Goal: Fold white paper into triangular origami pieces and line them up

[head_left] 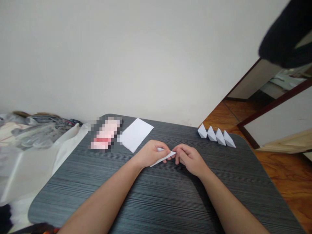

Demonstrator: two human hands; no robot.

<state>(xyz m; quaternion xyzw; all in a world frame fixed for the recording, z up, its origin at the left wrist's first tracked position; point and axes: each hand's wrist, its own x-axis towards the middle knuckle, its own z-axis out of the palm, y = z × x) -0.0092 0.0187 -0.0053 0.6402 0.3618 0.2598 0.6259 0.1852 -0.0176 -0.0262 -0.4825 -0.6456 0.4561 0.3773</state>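
My left hand point(152, 153) and my right hand point(188, 158) meet at the middle of a dark striped table point(158, 198). Both pinch a small folded piece of white paper point(162, 158) that lies low over the tabletop. The left fingers curl over its upper edge, and the right fingertips press its pointed right end. Most of the paper is hidden under the left hand.
A flat white sheet point(136, 134) lies behind the hands, with a blurred pink object point(105, 134) to its left. Several folded white paper triangles point(216, 135) stand in a row at the back right. Bags and cloth point(31, 136) pile up on the left; wooden floor point(290, 175) shows on the right.
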